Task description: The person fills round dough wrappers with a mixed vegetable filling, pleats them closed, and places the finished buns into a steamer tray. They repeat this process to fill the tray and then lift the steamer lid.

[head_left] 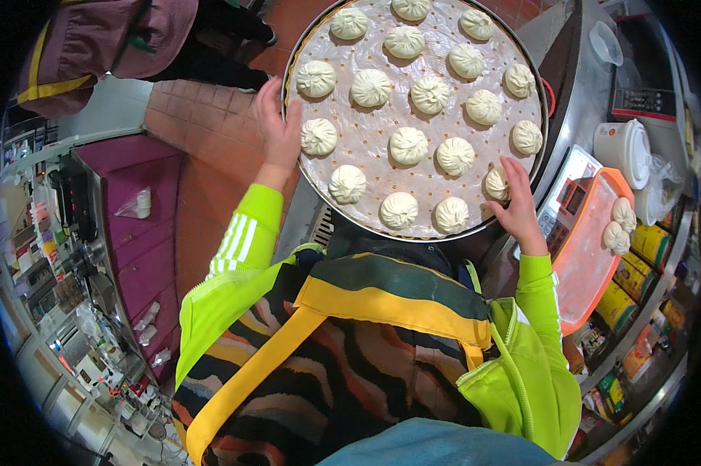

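Hands grip opposite sides of the round steamer tray (319,198) in front of your chest: your left hand (277,128) clasps its left rim, your right hand (515,203) holds the lower right rim, fingers beside a raw bun (496,184). Rows of pleated buns sit on its perforated liner. An orange tray (591,256) with two more buns lies to your right.

Single head view, fisheye, looking steeply down.

Worn on the person's head, facing down over their own chest and forearms; a round steamer tray (514,46) of buns sits close ahead, the counter (576,109) curves along the right rim, the tiled floor (210,140) at left.
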